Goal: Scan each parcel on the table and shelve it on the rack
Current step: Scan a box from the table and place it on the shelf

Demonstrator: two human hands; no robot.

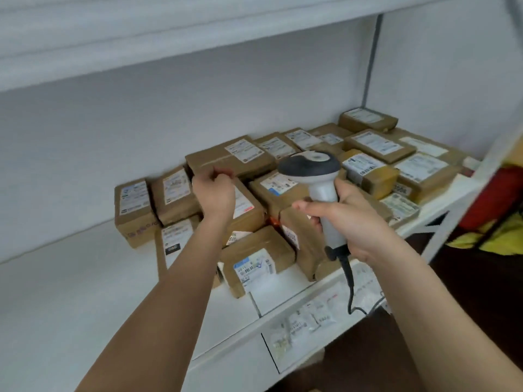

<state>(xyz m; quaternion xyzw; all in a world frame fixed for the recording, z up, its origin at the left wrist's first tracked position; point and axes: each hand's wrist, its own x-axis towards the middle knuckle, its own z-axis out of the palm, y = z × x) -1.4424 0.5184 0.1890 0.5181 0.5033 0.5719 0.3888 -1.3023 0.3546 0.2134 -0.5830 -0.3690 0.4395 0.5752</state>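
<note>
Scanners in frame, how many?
1: scanner gripped by the right hand, above the parcels on the shelf. Another could be hidden behind parcels.

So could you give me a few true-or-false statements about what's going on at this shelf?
1. The right hand holds a scanner. True.
2. The left hand grips a parcel. False: its fingers are curled above the parcels, holding nothing visible.
3. The parcels are brown with white labels. True.
4. The scanner is cordless. False: a dark cable hangs from its handle.
5. The shelf is full edge to edge. False: its left part is bare.
</note>
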